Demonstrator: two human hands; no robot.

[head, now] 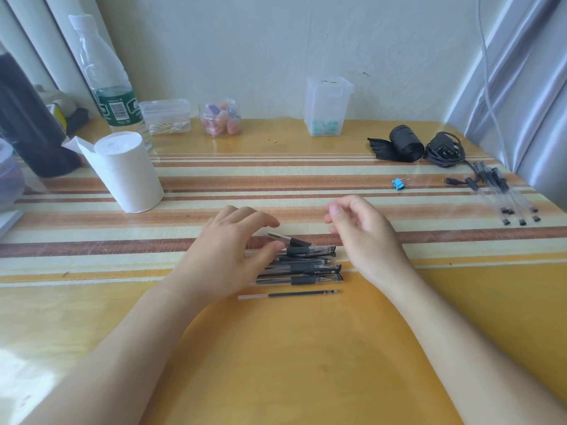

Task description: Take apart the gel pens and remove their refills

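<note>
A small pile of black gel pens (310,265) with clear barrels lies at the middle of the table. One bare refill (288,294) lies alone just in front of the pile. My left hand (227,253) rests over the pile's left end, fingers spread and touching the pens, thumb on one barrel. My right hand (362,231) hovers just right of the pile, fingers loosely curled, holding nothing. Several empty clear pen barrels with black caps (503,194) lie at the far right.
A tissue roll (129,173) and a water bottle (107,84) stand at back left. Clear containers (326,105), a jar of erasers (219,118), a black roll (405,142), a cable (445,148) and a blue binder clip (398,183) sit behind.
</note>
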